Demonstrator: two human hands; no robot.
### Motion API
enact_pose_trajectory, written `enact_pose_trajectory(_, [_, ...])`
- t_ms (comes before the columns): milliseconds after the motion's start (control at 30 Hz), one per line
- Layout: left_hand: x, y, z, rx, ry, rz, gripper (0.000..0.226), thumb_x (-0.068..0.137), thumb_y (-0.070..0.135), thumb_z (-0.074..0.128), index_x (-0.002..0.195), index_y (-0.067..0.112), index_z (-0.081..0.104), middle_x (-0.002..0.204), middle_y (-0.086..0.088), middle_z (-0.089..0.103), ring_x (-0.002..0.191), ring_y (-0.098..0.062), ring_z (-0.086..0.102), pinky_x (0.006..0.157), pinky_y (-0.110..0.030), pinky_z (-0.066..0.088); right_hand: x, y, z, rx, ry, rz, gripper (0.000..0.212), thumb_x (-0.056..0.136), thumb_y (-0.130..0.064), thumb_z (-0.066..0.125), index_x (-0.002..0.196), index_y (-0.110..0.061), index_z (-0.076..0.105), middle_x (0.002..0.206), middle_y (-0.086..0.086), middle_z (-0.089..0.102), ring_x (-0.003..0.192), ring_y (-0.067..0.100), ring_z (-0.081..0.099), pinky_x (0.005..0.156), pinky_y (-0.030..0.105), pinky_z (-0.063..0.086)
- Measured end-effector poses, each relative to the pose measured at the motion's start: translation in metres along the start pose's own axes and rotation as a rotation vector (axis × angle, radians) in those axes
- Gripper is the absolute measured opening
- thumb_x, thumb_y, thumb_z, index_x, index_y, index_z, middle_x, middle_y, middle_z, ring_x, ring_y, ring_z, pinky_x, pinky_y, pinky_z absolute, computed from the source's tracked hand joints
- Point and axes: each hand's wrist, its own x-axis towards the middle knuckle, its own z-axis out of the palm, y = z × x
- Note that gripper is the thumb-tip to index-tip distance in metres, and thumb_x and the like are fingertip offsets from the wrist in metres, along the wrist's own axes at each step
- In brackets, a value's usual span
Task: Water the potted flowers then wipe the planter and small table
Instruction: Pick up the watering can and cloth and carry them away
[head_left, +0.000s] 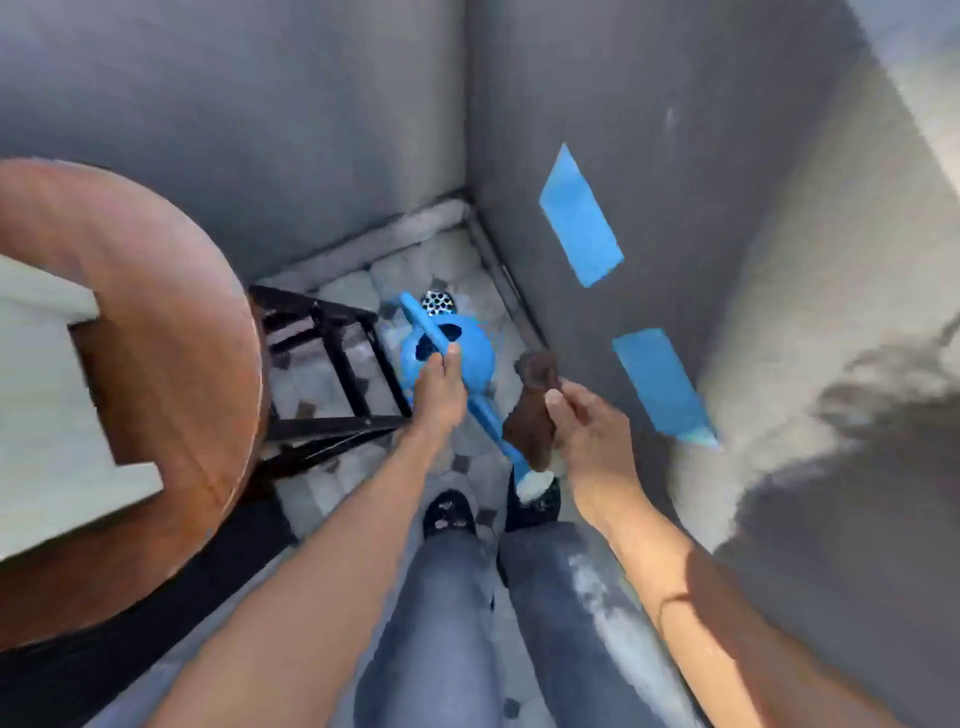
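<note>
A blue watering can (470, 358) hangs low over the tiled floor in the corner, its spout with a white rose (535, 483) pointing back toward my feet. My left hand (439, 382) grips its blue handle from above. My right hand (582, 421) holds a dark brown cloth (535, 402) just right of the can. The round wooden small table (171, 364) stands at the left, with a pale planter (47, 415) on it. No flowers are in view.
Grey walls meet in a corner ahead; the right wall carries two strips of blue tape (579, 215). A metal floor drain (438, 301) lies beyond the can. The table's black frame (337, 374) stands left of the can. My shoes (449, 514) are below.
</note>
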Motion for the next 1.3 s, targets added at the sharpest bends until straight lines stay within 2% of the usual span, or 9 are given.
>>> enact_pose_trajectory(100, [0.063, -0.045, 0.044, 0.086, -0.051, -0.007, 0.048, 0.103, 0.036, 0.029, 0.083, -0.001, 0.051, 0.081, -0.025, 0.056, 0.081, -0.036, 0.059, 0.063, -0.037, 0.034, 0.059, 0.047, 0.013, -0.079, -0.075, -0.013, 0.019, 0.097, -0.01, 0.057, 0.106, -0.016, 0.073, 0.08, -0.009, 0.073, 0.067, -0.006, 0.062, 0.065, 0.02, 0.053])
enact_pose_trajectory(167, [0.094, -0.069, 0.066, 0.114, -0.065, -0.002, 0.043, 0.103, 0.034, 0.03, 0.079, 0.002, 0.046, 0.077, -0.019, 0.05, 0.076, -0.037, 0.056, 0.061, -0.032, 0.028, 0.091, 0.073, 0.019, -0.102, -0.09, -0.004, 0.015, 0.096, -0.018, 0.059, 0.101, -0.012, 0.073, 0.086, 0.012, 0.074, 0.073, 0.006, 0.063, 0.072, 0.039, 0.059])
enact_pose_trajectory(467, [0.155, -0.107, 0.117, 0.067, -0.179, -0.08, 0.04, 0.102, 0.041, 0.028, 0.1, 0.006, 0.048, 0.087, -0.014, 0.05, 0.077, -0.033, 0.053, 0.067, -0.037, 0.041, 0.172, 0.123, 0.028, 0.046, -0.125, 0.184, 0.015, 0.099, -0.013, 0.055, 0.097, -0.021, 0.067, 0.092, -0.003, 0.073, 0.082, 0.007, 0.07, 0.074, 0.033, 0.057])
enact_pose_trajectory(567, [0.162, -0.113, 0.121, 0.06, -0.221, -0.12, 0.046, 0.103, 0.039, 0.026, 0.113, 0.001, 0.049, 0.093, -0.012, 0.048, 0.08, -0.026, 0.048, 0.069, -0.035, 0.039, 0.182, 0.124, 0.027, 0.078, -0.112, 0.233, 0.029, 0.099, -0.015, 0.056, 0.127, -0.007, 0.06, 0.115, 0.008, 0.07, 0.1, 0.013, 0.069, 0.068, 0.028, 0.058])
enact_pose_trajectory(800, [0.166, -0.126, 0.123, 0.035, -0.225, -0.072, 0.034, 0.102, 0.039, 0.031, 0.09, 0.009, 0.044, 0.085, -0.011, 0.051, 0.078, -0.027, 0.053, 0.075, -0.049, 0.051, 0.194, 0.128, 0.04, 0.091, -0.148, 0.245, 0.03, 0.1, -0.015, 0.053, 0.127, -0.003, 0.057, 0.118, 0.012, 0.07, 0.108, 0.019, 0.068, 0.075, 0.032, 0.059])
enact_pose_trajectory(933, [0.145, -0.123, 0.109, -0.247, -0.134, -0.154, 0.037, 0.098, 0.047, 0.037, 0.093, 0.014, 0.053, 0.085, -0.003, 0.058, 0.078, -0.021, 0.058, 0.068, -0.042, 0.052, 0.198, 0.135, 0.052, 0.134, -0.156, 0.271, 0.033, 0.1, -0.015, 0.054, 0.13, -0.001, 0.055, 0.118, 0.011, 0.069, 0.109, 0.022, 0.067, 0.084, 0.043, 0.059])
enact_pose_trajectory(1067, [0.118, -0.123, 0.091, -0.594, -0.377, -0.222, 0.057, 0.091, 0.059, 0.045, 0.116, 0.013, 0.065, 0.113, -0.005, 0.067, 0.097, -0.015, 0.062, 0.084, -0.036, 0.052, 0.195, 0.134, 0.06, 0.238, -0.203, 0.31, 0.029, 0.102, -0.013, 0.049, 0.127, 0.001, 0.056, 0.117, 0.013, 0.069, 0.102, 0.019, 0.068, 0.08, 0.04, 0.06])
enact_pose_trajectory(1200, [0.112, -0.131, 0.079, -0.602, -0.417, -0.184, 0.031, 0.084, 0.039, 0.069, 0.104, 0.016, 0.07, 0.101, -0.007, 0.07, 0.095, -0.02, 0.064, 0.097, -0.047, 0.048, 0.194, 0.135, 0.066, 0.319, -0.218, 0.359, 0.027, 0.102, -0.011, 0.048, 0.125, 0.002, 0.056, 0.121, 0.016, 0.067, 0.106, 0.024, 0.068, 0.081, 0.042, 0.06])
enact_pose_trajectory(1300, [0.118, -0.132, 0.074, -0.597, -0.391, -0.169, 0.017, 0.084, 0.025, 0.072, 0.095, 0.013, 0.071, 0.089, -0.006, 0.072, 0.079, -0.019, 0.066, 0.085, -0.04, 0.052, 0.196, 0.141, 0.07, 0.323, -0.188, 0.399, 0.025, 0.102, -0.011, 0.048, 0.123, 0.001, 0.057, 0.122, 0.017, 0.067, 0.112, 0.027, 0.067, 0.086, 0.046, 0.059])
